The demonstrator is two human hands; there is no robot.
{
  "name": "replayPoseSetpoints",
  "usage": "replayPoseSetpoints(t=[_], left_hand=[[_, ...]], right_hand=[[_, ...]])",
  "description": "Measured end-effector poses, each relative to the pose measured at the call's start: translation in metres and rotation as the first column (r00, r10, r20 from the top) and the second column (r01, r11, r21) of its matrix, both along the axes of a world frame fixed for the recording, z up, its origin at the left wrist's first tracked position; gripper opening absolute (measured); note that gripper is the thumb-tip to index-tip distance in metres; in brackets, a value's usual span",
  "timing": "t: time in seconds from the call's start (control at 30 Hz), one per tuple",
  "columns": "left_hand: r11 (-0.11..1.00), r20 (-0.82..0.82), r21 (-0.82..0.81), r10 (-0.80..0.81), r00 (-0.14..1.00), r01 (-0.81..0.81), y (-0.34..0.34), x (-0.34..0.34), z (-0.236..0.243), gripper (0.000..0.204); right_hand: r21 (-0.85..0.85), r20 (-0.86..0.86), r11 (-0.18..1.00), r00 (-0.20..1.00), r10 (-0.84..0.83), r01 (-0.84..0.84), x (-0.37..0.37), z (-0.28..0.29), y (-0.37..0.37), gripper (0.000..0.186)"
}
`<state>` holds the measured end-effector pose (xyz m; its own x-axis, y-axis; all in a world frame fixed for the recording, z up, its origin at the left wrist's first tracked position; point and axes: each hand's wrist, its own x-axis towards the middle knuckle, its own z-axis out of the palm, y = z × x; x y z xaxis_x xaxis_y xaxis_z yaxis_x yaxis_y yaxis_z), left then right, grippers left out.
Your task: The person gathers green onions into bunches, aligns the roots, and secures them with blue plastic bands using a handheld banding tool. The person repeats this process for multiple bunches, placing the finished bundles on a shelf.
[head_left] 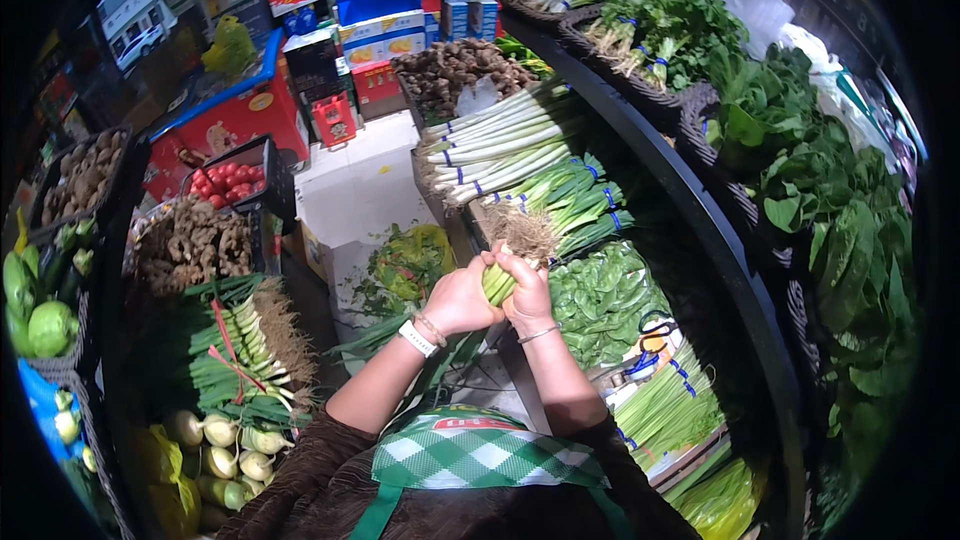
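Note:
In front of my chest I hold a bunch of scallions, its shaggy brown roots pointing up and away from me. My left hand, with a white wristband, is closed around the bunch from the left. Closed against it from the other side is my right hand, which wears a thin bracelet. Long green leaves hang below my left wrist. Just beyond the roots lie green bunches with blue ties, and behind them white-stemmed leeks. Leafy greens fill the space right of my right hand.
Scissors lie on the right beside tied thin green stalks. To the left are root-on scallions, ginger, tomatoes and white radishes. A dark shelf edge curves along the right. A yellow bag sits on the floor.

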<state>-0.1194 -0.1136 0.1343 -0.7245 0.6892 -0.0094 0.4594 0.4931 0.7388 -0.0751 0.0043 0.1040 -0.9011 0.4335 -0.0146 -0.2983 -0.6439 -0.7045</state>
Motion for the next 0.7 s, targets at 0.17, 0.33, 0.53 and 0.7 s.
replayPoseSetpoints(t=[0.17, 0.33, 0.53, 0.7], left_hand=[[0.956, 0.131, -0.120, -0.252, 0.959, 0.268, 0.028, -0.018, -0.010, 0.041], [0.927, 0.206, -0.177, -0.295, 0.933, 0.332, 0.055, -0.017, -0.019, 0.037], [0.818, 0.359, -0.019, -0.531, 0.767, 0.575, 0.076, -0.033, -0.048, 0.029], [0.731, 0.435, -0.064, -0.592, 0.678, 0.679, 0.089, -0.034, -0.062, 0.022]], right_hand=[[-0.054, 0.031, 0.996, 0.997, -0.064, 0.066, 0.013, -0.007, 0.023, 0.021], [0.274, -0.033, 0.887, 0.926, -0.377, 0.371, 0.042, -0.006, 0.043, 0.068], [0.574, 0.354, 0.790, 0.804, -0.477, 0.216, 0.124, -0.029, 0.036, 0.069], [0.899, 0.125, 0.282, 0.419, -0.899, 0.336, 0.218, -0.052, 0.027, 0.009]])
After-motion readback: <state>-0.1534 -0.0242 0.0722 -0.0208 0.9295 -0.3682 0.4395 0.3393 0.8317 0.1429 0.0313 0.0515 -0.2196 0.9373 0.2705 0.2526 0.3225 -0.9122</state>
